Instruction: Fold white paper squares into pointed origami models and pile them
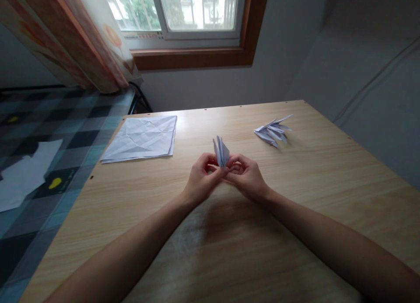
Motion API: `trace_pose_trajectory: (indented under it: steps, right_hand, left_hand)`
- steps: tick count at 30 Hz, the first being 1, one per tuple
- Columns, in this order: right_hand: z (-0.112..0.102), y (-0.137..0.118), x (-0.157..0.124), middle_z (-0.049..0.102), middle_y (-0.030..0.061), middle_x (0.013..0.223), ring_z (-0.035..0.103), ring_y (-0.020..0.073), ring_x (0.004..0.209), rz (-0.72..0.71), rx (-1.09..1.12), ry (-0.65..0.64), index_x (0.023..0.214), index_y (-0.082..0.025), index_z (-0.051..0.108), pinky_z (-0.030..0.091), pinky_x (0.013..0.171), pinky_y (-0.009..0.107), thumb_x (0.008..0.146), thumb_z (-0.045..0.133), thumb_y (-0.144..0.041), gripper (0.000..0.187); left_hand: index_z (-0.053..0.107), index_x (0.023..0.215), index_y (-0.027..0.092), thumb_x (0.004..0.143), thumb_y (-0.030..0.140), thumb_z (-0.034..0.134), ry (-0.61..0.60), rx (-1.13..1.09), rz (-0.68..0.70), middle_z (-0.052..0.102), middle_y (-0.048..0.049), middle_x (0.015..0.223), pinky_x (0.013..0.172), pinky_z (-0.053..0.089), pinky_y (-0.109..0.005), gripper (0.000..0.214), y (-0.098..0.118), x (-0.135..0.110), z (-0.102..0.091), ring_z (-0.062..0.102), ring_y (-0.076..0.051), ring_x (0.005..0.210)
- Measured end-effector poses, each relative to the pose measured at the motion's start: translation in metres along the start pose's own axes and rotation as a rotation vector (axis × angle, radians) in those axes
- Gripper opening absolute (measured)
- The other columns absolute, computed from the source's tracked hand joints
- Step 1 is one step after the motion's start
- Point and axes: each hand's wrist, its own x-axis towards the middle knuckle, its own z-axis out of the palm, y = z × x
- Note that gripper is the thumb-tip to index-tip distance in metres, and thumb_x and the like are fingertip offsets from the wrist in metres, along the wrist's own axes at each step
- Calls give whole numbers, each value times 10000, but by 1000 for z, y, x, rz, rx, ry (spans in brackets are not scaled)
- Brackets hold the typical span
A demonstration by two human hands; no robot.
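Observation:
A small folded paper (222, 152), white with several layers, stands upright between my two hands above the wooden table (164, 233). My left hand (204, 174) pinches its lower end from the left, thumb pointing inward. From the other side my right hand (244, 175) grips the same lower end, and the thumbs meet there. The fingertips behind the paper are partly hidden. Beyond my right hand lies a spiky folded paper piece (273, 131), with several pointed flaps. A stack of creased square paper sheets (141, 137) rests at the table's far left.
Left of the table is a bed with a dark checked cover (108, 106), bearing loose white paper (29, 174). An orange curtain (75, 36) hangs beside the window (197, 10). A cable (377, 75) runs along the right wall.

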Motion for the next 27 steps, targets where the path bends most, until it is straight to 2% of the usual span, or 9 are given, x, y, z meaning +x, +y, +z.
trace_pose_trajectory:
  steps: [4,8,10,15,18,20,24,27]
  right_hand:
    - [0,-5,2,685,-29,693,686,148,634,4,-30,86,831,-206,586,563,624,274,644,890,-371,393]
    - [1,-8,4,675,-32,672,674,136,579,-5,-29,157,803,-206,547,552,576,261,666,864,-431,412]
    - [2,-7,4,673,-42,673,670,139,565,-12,-31,186,829,-219,517,543,546,256,655,866,-440,448]
    - [1,-6,3,657,-68,642,673,152,574,-15,-54,187,961,-247,475,534,538,254,673,858,-436,515]
    - [2,-5,-1,668,-43,678,678,152,601,-26,-109,141,932,-236,490,536,562,260,725,827,-441,446]
    - [2,-4,-2,663,-31,702,673,146,624,-50,-164,123,927,-226,518,529,575,258,757,807,-429,392]
    - [2,-4,-2,642,-26,745,612,114,609,-90,-201,150,950,-216,568,493,548,234,745,816,-420,381]
    - [2,-6,-1,630,-28,712,590,108,584,-68,-179,144,902,-207,594,490,535,228,710,842,-421,380]
  left_hand:
    - [572,867,165,711,356,811,69,-106,-51,666,1,783,596,484,-242,343,3,2,2,632,-127,640]
    - [557,787,160,698,243,792,169,-74,14,617,31,722,612,448,-202,265,3,4,3,587,-88,644]
    - [545,807,168,676,191,786,193,-78,31,603,46,705,619,440,-192,275,3,5,2,572,-79,639]
    - [608,997,177,676,216,795,107,-112,7,638,33,726,657,463,-232,374,6,4,1,592,-114,676]
    - [681,847,142,716,316,779,38,-85,-33,681,-25,790,694,477,-277,239,7,3,1,607,-150,723]
    - [698,788,133,739,342,757,29,-57,-50,693,-35,788,696,474,-286,223,8,2,0,601,-157,716]
    - [714,792,135,755,325,732,22,21,-41,696,-24,764,695,462,-276,195,8,0,0,591,-152,704]
    - [702,777,135,760,336,729,23,62,-40,684,-24,748,683,456,-274,204,7,0,-1,587,-155,703]
